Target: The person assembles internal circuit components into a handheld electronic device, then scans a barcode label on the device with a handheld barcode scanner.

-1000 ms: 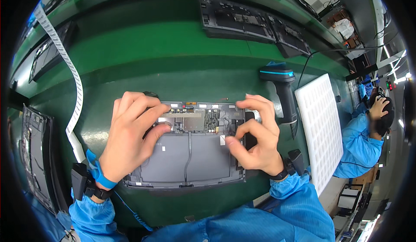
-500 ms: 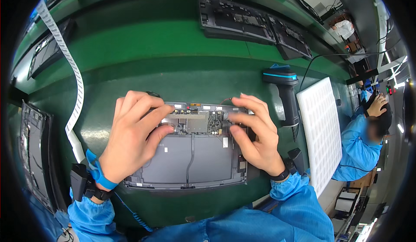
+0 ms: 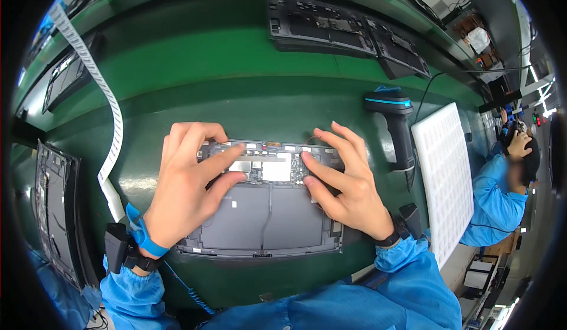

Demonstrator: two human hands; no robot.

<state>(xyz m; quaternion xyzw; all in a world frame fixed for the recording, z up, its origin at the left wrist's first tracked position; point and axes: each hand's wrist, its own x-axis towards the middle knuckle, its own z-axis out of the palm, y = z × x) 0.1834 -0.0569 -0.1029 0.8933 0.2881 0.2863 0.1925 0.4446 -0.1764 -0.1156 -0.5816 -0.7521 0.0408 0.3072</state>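
While the left hand (image 3: pixel 190 177) met the board (image 3: pixel 276 170) at left, fingertips parted, right hand (image 3: pixel 353 193) likewise at right, actual hold unclear

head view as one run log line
left hand: at circuit board, left side | right hand: at circuit board, right side | opened device: on table

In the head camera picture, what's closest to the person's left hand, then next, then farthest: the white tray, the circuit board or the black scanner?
Nearest to the left hand first:
1. Circuit board: right by its fingertips.
2. Black scanner: off to the right, past the right hand.
3. White tray: farther right, beyond the scanner.
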